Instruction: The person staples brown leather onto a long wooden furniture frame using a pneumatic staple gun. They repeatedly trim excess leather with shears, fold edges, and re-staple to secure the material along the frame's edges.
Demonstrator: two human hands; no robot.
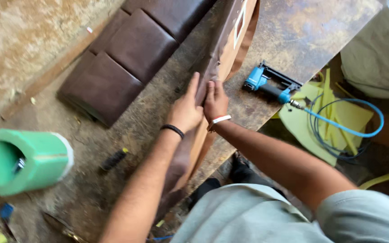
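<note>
A long panel wrapped in brown leatherette (225, 40) stands on edge across the workbench. My left hand (185, 110), with a black wristband, presses its fingers flat against the dark brown side of the cover. My right hand (215, 101), with a white wristband, grips the cover's upper edge right beside it, fingers folded over the material. Both hands touch the same spot on the panel. A blue pneumatic stapler (269, 84) lies on the bench just right of my right hand.
Several dark brown padded cushions (127, 58) lie on the worn bench top (293, 31) to the left. A green foam roll (23, 159) lies at the left edge. A blue air hose (347, 128) coils over yellow foam scraps (334, 117) on the floor at right.
</note>
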